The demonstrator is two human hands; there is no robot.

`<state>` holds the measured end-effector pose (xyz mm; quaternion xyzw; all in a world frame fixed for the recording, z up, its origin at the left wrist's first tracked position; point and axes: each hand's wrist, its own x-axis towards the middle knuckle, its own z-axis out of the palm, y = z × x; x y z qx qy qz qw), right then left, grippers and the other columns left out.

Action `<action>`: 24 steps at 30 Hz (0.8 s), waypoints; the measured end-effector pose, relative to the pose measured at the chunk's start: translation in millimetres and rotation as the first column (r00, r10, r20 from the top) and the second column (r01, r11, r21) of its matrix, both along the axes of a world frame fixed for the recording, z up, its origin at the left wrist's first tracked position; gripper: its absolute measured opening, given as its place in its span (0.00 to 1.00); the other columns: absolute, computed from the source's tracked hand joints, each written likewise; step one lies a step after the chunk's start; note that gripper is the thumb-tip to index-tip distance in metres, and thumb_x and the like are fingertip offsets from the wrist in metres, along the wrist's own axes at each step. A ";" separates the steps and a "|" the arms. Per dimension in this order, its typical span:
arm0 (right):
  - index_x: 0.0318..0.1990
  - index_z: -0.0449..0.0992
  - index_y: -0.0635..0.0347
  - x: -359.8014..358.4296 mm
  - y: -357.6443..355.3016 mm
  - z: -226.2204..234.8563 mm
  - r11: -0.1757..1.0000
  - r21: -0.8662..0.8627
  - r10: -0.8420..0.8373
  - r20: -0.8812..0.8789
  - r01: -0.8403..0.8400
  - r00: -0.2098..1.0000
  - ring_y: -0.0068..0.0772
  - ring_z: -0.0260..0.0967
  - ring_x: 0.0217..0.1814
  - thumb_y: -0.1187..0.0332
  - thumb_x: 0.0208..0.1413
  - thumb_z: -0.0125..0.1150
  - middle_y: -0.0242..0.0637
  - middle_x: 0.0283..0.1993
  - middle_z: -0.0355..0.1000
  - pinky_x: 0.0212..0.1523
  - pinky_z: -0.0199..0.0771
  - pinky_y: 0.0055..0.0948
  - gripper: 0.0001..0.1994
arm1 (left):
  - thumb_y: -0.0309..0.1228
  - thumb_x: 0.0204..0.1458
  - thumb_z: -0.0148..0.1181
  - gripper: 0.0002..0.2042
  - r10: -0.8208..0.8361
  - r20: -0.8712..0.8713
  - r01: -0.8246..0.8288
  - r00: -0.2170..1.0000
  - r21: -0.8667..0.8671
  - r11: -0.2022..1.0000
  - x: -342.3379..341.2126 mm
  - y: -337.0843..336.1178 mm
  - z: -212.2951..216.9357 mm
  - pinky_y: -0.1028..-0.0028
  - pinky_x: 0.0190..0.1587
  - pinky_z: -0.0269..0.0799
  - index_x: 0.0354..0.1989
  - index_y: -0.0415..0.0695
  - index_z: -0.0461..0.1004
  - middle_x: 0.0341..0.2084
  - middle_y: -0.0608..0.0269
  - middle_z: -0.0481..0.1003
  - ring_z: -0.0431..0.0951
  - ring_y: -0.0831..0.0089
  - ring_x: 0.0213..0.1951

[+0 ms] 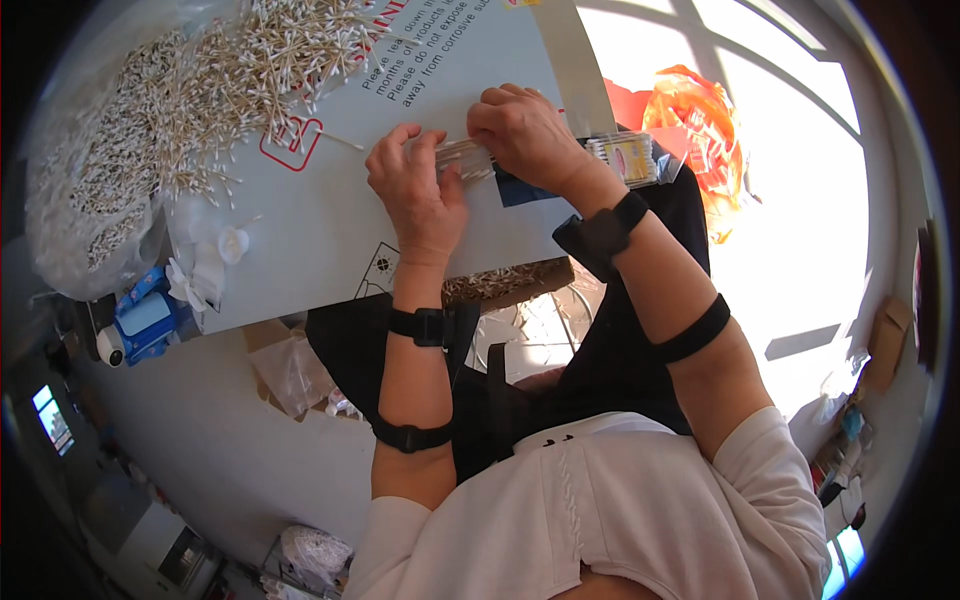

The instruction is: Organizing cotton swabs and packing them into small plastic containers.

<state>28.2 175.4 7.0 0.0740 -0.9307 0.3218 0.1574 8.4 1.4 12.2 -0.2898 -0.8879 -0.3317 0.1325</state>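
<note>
A small pack of cotton swabs, apparently in clear film, lies between my hands over the white board. My left hand curls its fingers and thumb around the pack's left end. Bent over its right end is my right hand, fingers closed; the fingertips are partly hidden. A dark blue flat piece lies under my right wrist. Just right of that wrist are clear packs of swabs with a yellow label. A big heap of loose cotton swabs spreads across the board's far left.
The white printed board serves as my work surface. A large clear plastic bag holds swabs at its left edge, near a blue-and-white packet. Below the near edge sits a carton of swabs. An orange bag stands at right.
</note>
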 end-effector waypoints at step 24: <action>0.52 0.74 0.64 16.7 -25.9 -3.2 0.742 -0.647 -0.246 -0.019 0.176 0.969 0.45 0.72 0.54 0.79 0.61 0.48 0.46 0.53 0.73 0.54 0.70 0.30 0.13 | 0.38 0.67 0.43 0.22 -0.237 0.440 -0.115 0.866 0.637 0.763 11.3 35.0 -11.9 0.65 0.66 0.56 0.63 0.36 0.61 0.61 0.52 0.64 0.62 0.63 0.63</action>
